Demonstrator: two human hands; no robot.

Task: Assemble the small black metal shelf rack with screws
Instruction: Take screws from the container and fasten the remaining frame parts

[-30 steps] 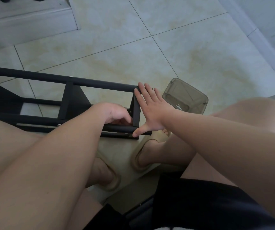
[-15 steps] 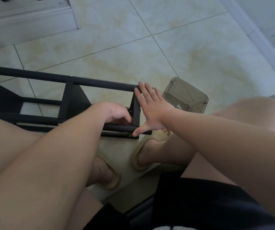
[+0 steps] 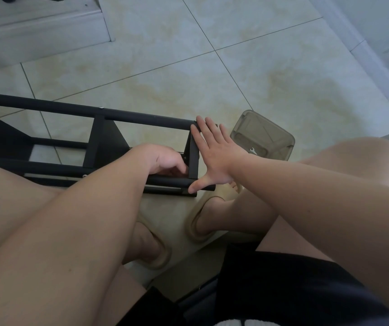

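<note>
- Far-left corner of the tiled floor (image 3: 282,78): a raised grey step (image 3: 36,31), well apart from everything else.
- Black metal shelf rack (image 3: 141,118), lying on its side on the floor, reaching from the left edge of the view to about the middle. Two long round tubes running left to right, flat crosspieces between them, dark shelf panels at the left.
- Small silver screw head (image 3: 102,107) on the upper tube, right above one crosspiece.
- Left hand (image 3: 165,161), inside the frame at the rack's right end, just above the lower tube (image 3: 172,182). Fingers curled inward beside the end crosspiece (image 3: 194,158); cannot tell whether anything is pinched in them.
- Right hand (image 3: 214,158), flat and spread, pressed against the outer face of that end crosspiece. Fingers straight, tips up at the end of the upper tube, thumb stretched down onto the end of the lower tube.
- Two tan sandals on the floor near the rack's right end, a foot in each: one (image 3: 158,257) under the left forearm, the other (image 3: 198,229) under the right wrist.
- Smoky translucent plastic box (image 3: 280,135) on the floor just right of the right hand, tilted, lidless.
- Small white wrench (image 3: 252,150) inside the box, near its closer wall.
- Pale baseboard (image 3: 376,67) along the floor's right edge.
</note>
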